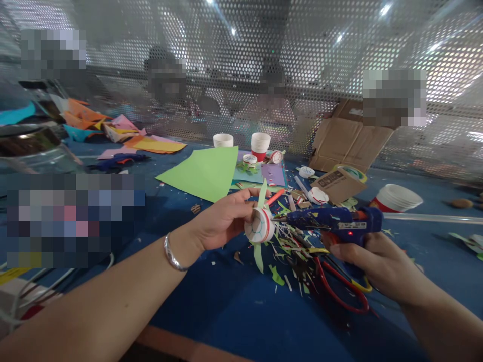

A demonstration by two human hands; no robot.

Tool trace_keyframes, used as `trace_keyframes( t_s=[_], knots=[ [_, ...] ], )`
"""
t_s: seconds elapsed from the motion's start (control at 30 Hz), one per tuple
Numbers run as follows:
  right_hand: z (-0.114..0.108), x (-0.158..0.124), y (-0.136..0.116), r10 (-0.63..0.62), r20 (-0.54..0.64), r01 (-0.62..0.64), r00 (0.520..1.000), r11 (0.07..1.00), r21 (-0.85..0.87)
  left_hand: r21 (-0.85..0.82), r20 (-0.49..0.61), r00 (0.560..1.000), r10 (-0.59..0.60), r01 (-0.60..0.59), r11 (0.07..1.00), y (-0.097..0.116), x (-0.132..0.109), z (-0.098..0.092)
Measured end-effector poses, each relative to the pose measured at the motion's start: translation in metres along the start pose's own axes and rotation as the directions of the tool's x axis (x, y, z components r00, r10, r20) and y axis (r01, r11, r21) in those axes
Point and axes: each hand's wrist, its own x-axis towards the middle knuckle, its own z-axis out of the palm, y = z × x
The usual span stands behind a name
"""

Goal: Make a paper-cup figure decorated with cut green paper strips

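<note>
My left hand point(226, 216) pinches a small white paper cup piece point(258, 226) with a red rim band and lines drawn on its round face. Green paper strips point(258, 259) stick out from it above and below. In my right hand point(372, 256) is a blue hot glue gun point(324, 219), its red light lit and a clear glue stick point(433, 217) jutting from the back. The nozzle tip meets or nearly meets the cup piece's red side. Below the gun lie red-handled scissors point(341, 294) among paper scraps point(290, 246).
A green paper sheet point(204, 171) lies beyond my left hand. Stacked paper cups point(260, 146) stand behind it, another stack point(398, 197) lies tilted at right. A cardboard box point(347, 138) leans against the perforated metal screen point(234, 65). Colored papers point(154, 144) and a glass jar point(32, 151) are at left.
</note>
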Motion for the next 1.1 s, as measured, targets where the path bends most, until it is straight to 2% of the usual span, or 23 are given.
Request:
trace_keyframes(
  t_s=[0.27, 0.43, 0.67, 0.93, 1.1],
  knots=[
    [-0.0013, -0.0004, -0.0037, -0.037, -0.006, 0.036, 0.999, 0.998, -0.060, 0.024, 0.014, 1.000, 0.015, -0.015, 1.000, 0.0002, -0.0002, 0.0009],
    [-0.0024, -0.0004, -0.0047, 0.008, 0.037, -0.005, 0.999, 0.997, -0.076, 0.004, 0.027, 0.999, 0.037, -0.037, 0.999, 0.0015, -0.0015, 0.0033],
    [-0.0025, -0.0007, -0.0041, 0.002, 0.047, 0.001, 0.999, 0.997, -0.078, 0.003, 0.054, 0.997, 0.047, -0.047, 0.999, 0.0013, -0.0006, 0.0020],
    [-0.0093, -0.0015, 0.0019, -0.028, 0.066, 0.039, 0.997, 0.983, -0.181, 0.020, 0.050, 0.998, 0.043, -0.044, 0.999, 0.0014, -0.0014, 0.0024],
    [-0.0064, -0.0021, 0.0003, -0.023, 0.051, 0.031, 0.998, 0.986, -0.163, 0.033, 0.044, 0.998, 0.045, -0.047, 0.998, 0.0015, -0.0015, 0.0025]
  ],
)
